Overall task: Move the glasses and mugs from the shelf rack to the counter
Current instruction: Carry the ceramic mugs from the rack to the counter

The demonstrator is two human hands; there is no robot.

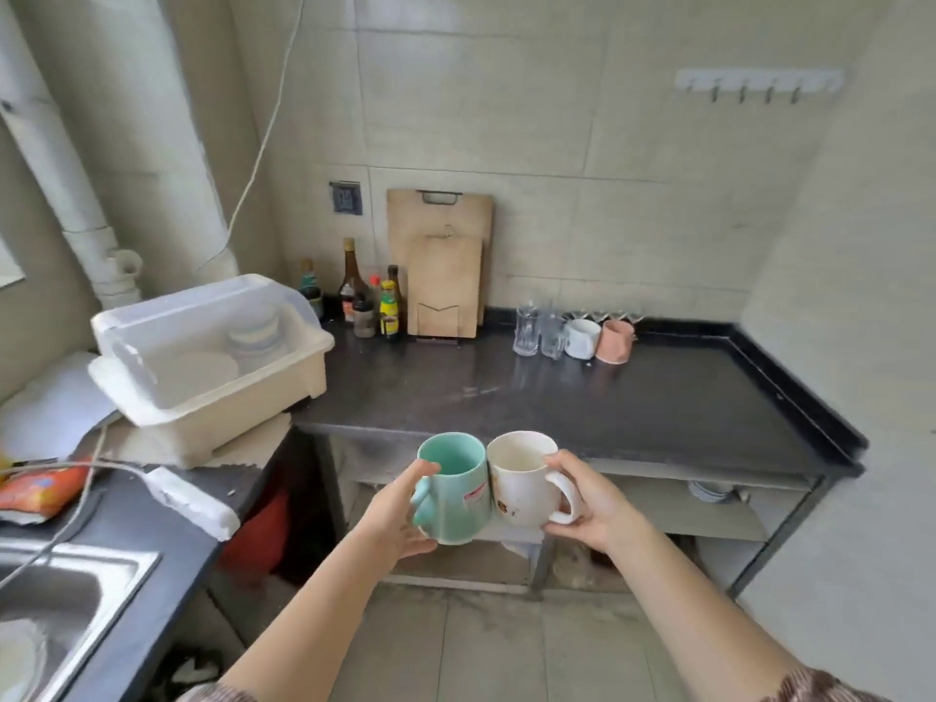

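Note:
My left hand [400, 514] grips a mint green mug [456, 491] by its handle side. My right hand [590, 504] grips a white mug [521, 481] around its handle. Both mugs are upright, touching side by side, just below and in front of the dark counter [582, 397]. At the back of the counter stand two clear glasses [539, 329], a white mug [582, 337] and a pink mug [614, 341], with small stemmed glasses [605, 315] behind them. A shelf rack [684, 509] sits under the counter, with a bowl [709, 491] at its right.
A lidded white dish box [212, 347] sits at the counter's left end. Sauce bottles [369, 301] and two wooden cutting boards [440, 266] lean at the back wall. A steel sink [66, 595] lies at lower left, with an orange packet [40, 491] beside it.

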